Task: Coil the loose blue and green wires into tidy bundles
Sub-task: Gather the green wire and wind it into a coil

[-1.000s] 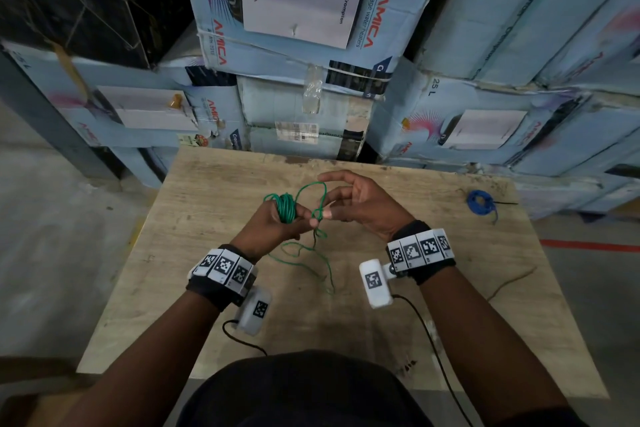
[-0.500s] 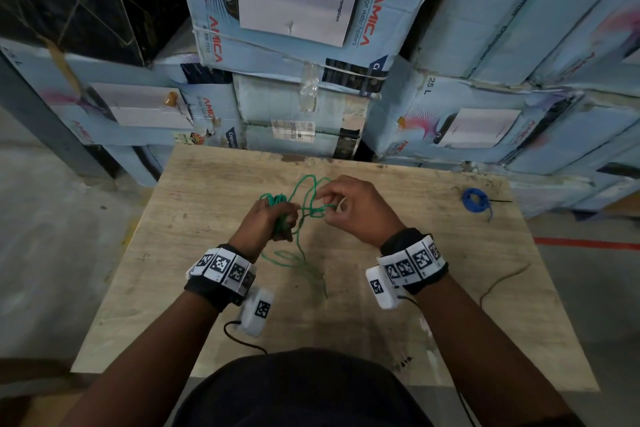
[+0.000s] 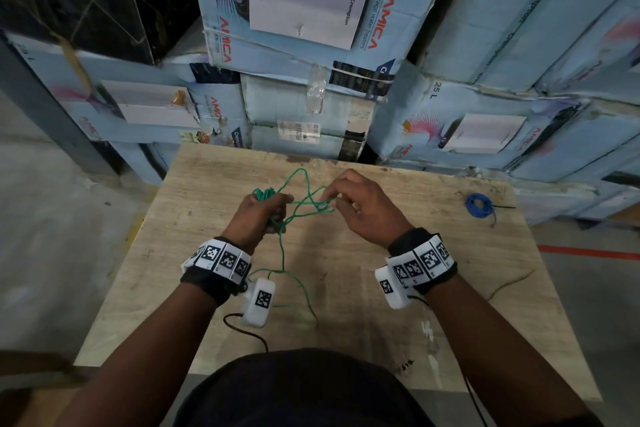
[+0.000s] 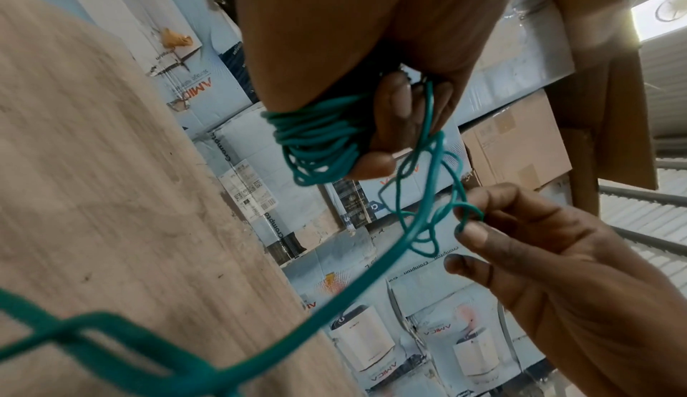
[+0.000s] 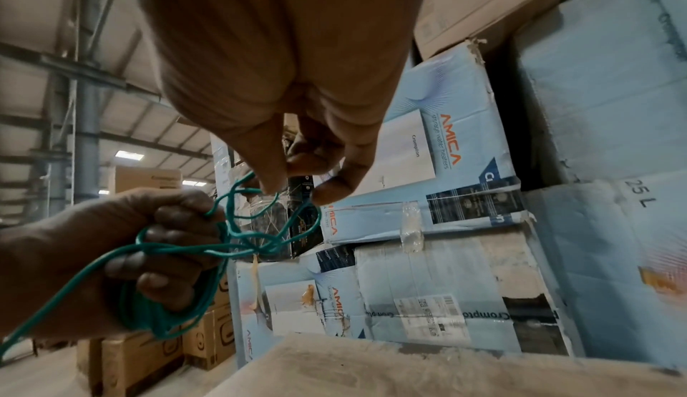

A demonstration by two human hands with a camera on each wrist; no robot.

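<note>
**Green wire half wound, blue one off to the side**

Head view: both hands are up over the wooden table (image 3: 415, 305). The left hand (image 3: 258, 218) is closed around a bundle of green wire (image 3: 265, 193), and loose loops run across to the right hand (image 3: 360, 210), which pinches a strand between thumb and fingertips. The slack drops down between the wrists onto the table. The blue wire (image 3: 479, 205) is already coiled and sits near the far right corner, well apart from both hands.

Left wrist view: the bundle (image 4: 319, 145) sits wrapped around the curled fingers (image 4: 394, 115), and the other hand (image 4: 550, 256) nips a small loop right beside it.

Right wrist view: thumb and forefinger (image 5: 273, 174) pinch the strand, and the left fist (image 5: 122, 256) grips the bundle (image 5: 148, 315) below, just beside them. Stacked cartons (image 5: 427, 168) fill the background.
</note>
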